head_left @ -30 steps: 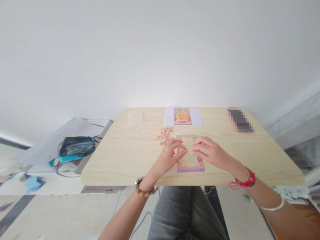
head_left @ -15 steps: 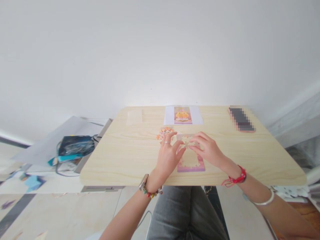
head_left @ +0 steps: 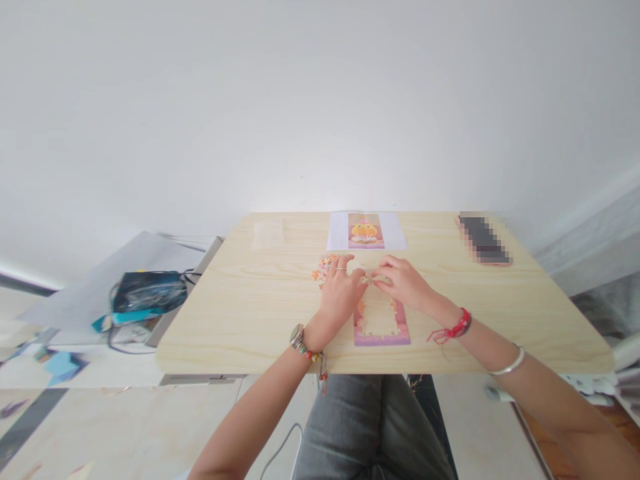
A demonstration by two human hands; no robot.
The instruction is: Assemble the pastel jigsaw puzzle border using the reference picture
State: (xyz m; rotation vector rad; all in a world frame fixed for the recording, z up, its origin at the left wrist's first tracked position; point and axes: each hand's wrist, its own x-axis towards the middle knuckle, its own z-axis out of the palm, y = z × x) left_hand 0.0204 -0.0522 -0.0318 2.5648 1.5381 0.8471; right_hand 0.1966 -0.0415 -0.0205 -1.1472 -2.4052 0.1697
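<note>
A small pale jigsaw piece [head_left: 369, 275] is pinched between the fingertips of both hands, just above the top of the puzzle border. My left hand [head_left: 342, 291] closes thumb and finger on its left side, and my right hand [head_left: 406, 283] grips it from the right. Below them lies the pink and purple puzzle border [head_left: 383, 339], with bare tabletop showing in its middle; the hands hide its upper part. Partly under my left fingers is a heap of loose jigsaw pieces [head_left: 319, 274], in orange, white and pink.
Behind the hands, a white sheet with a printed pumpkin picture [head_left: 365, 231] lies against the wall. A phone [head_left: 484, 240] rests at the back right of the wooden table [head_left: 240, 320]. A pale translucent square [head_left: 268, 233] is at the back left. A dark bag [head_left: 150, 291] sits beyond the left edge.
Both hands have moved a little away from me toward the back of the table, with the piece between them. More of the border's lower part now shows.
</note>
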